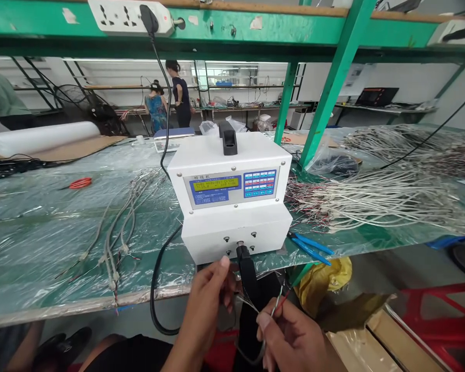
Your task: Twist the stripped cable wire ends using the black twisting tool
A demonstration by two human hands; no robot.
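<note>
In front of a white wire-twisting machine (232, 217), my right hand (290, 338) pinches a grey cable (251, 357) close to its split end. Thin wires (281, 300), red, green and white, stick up between its fingers. Pale bare strands (250, 304) reach from there toward my left hand (213, 292). That hand is curled beside the machine's chuck (243, 251), thumb up; what its fingers grip, if anything, is hidden. A black strip (249, 279) hangs below the chuck, between both hands.
Blue-handled pliers (312, 248) lie right of the machine, below a large pile of grey cables (391, 201). Several cables (118, 227) and an orange-handled tool (80, 183) lie to the left. A green post (333, 82) rises behind. A red stool (442, 315) stands lower right.
</note>
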